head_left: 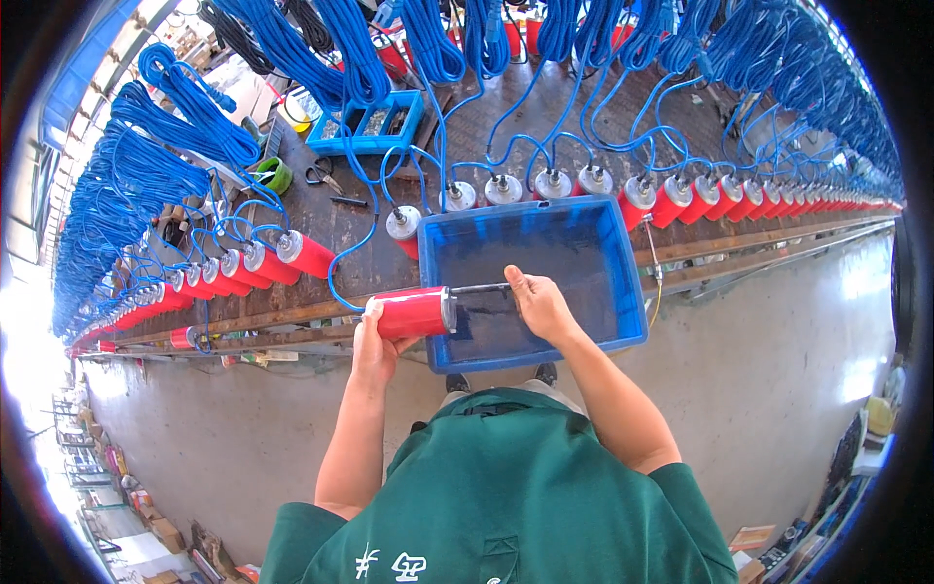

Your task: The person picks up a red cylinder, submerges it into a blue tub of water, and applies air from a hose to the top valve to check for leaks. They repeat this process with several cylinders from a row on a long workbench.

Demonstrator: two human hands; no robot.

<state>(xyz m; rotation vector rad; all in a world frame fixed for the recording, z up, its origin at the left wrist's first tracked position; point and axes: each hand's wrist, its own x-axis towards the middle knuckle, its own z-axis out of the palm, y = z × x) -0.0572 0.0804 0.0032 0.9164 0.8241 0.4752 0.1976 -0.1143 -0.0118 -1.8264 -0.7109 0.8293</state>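
Note:
A red metal cylinder lies level in my left hand, whose fingers wrap round its left end. A blue cable runs from that end up to the bench. From the cylinder's silvery right end a thin dark rod sticks out to the right. My right hand is closed on the rod's far end, thumb uppermost; most of its fingertips are hidden. Both hands are over the near side of a blue plastic tub, whose dark inner floor shows beneath the rod.
Rows of red cylinders with blue cables line the bench edge on both sides. Coiled blue cables hang behind. A divided blue tray, scissors and a green roll are on the wooden bench.

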